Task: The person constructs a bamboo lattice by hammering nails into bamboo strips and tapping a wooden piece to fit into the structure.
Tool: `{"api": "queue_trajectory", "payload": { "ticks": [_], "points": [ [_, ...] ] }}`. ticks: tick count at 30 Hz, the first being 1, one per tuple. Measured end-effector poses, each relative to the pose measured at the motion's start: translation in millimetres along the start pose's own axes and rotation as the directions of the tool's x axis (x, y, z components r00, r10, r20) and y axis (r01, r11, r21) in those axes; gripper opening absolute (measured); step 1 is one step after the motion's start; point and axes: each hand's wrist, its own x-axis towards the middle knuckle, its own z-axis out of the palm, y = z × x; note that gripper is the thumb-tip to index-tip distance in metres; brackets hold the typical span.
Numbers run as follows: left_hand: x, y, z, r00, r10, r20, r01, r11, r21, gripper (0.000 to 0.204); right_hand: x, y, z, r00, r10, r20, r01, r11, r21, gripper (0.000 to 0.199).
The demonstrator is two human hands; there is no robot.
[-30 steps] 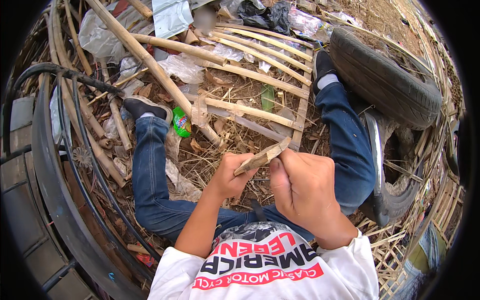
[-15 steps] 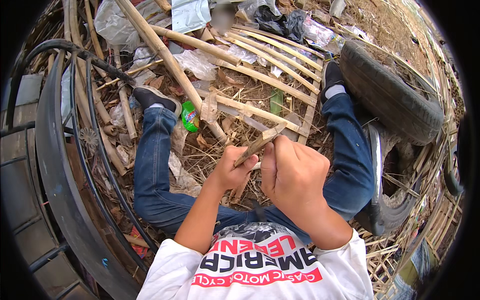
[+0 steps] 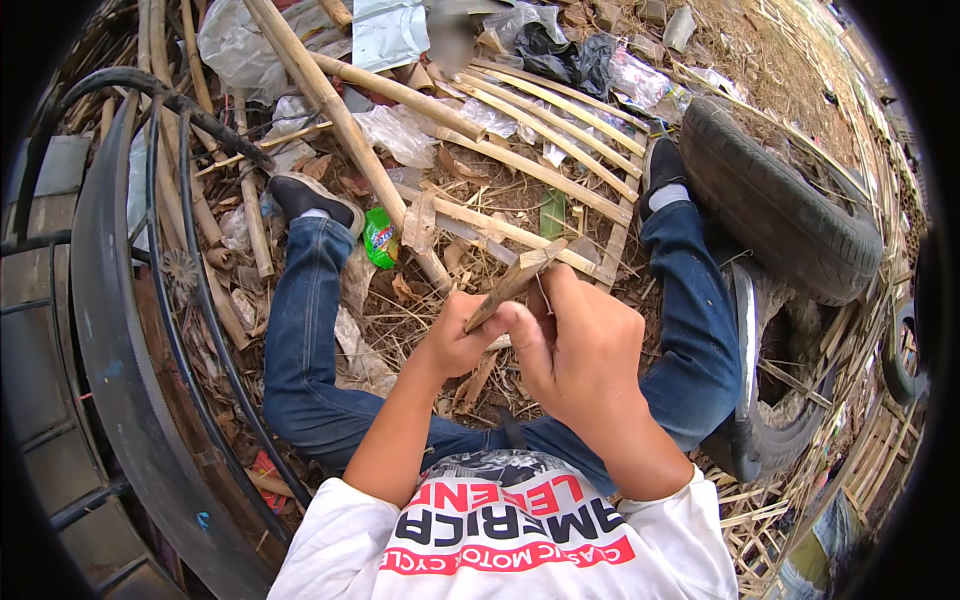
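My left hand (image 3: pixel 455 340) is closed round the lower end of a short split piece of bamboo (image 3: pixel 515 285), its thumb along the side. The piece slants up and to the right, its rough end level with my right hand (image 3: pixel 590 345). My right hand's fingers are curled and its thumb reaches across to the piece, near my left thumb. What lies inside the right fist is hidden. A flat grey strip (image 3: pixel 480 238), blade-like, runs away beyond the bamboo piece; I cannot tell whether the right hand holds it. Beyond it, a pale bamboo strip (image 3: pixel 510 226) crosses the ground.
Several split bamboo strips (image 3: pixel 560 125) fan out ahead between my feet. A long bamboo pole (image 3: pixel 335 110) slants at left, near a green wrapper (image 3: pixel 380 238). A tyre (image 3: pixel 780 200) stands at right, and a black metal frame (image 3: pixel 165 200) curves along the left. Plastic bags (image 3: pixel 545 45) litter the far ground.
My right thumb has moved left and now meets the bamboo piece near my left thumb. The piece's upper end has tilted slightly more upright. A dark gap shows between right thumb and index finger.
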Motion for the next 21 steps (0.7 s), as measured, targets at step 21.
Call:
{"api": "queue_trajectory", "payload": {
  "ticks": [21],
  "points": [
    [-1.1, -8.1, 0.9, 0.997, -0.073, 0.019, 0.073, 0.997, 0.003, 0.038, -2.8, 8.2, 15.0, 0.972, 0.14, -0.188, -0.086, 0.959, 0.269, 0.005]
  ]
}}
